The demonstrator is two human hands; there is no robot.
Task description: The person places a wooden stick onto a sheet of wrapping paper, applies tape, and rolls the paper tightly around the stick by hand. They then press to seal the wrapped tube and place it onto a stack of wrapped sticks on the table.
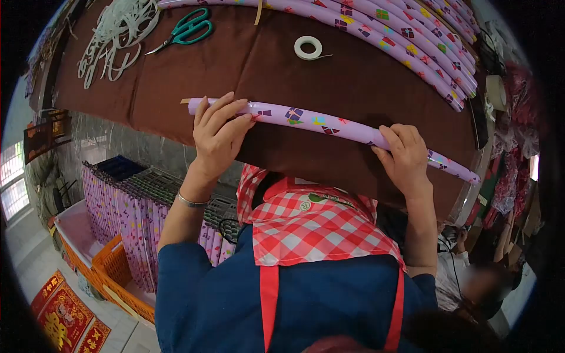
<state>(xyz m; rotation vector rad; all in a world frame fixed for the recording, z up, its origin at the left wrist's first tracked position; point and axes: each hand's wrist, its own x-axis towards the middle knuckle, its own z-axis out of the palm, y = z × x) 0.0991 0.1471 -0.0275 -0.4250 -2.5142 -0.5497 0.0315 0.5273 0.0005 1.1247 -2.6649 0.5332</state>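
Note:
A long, thin roll of purple wrapping paper [321,122] with a gift-box print lies across the brown-covered table near its front edge. My left hand [220,129] closes over the roll near its left end, with the fingers laid on top. Further along, my right hand [406,154] grips the same roll toward its right end. A short tan strip [185,101] pokes out at the roll's left tip. Beyond the roll sits a ring of white tape [308,47] with its loose end on the cloth.
Teal-handled scissors [188,29] lie beside a heap of white strips [120,32] at the back left. Several similar rolls [406,44] are stacked at the back right. Below left, an orange basket [115,265] stands by upright rolls. Another person [471,282] is at lower right.

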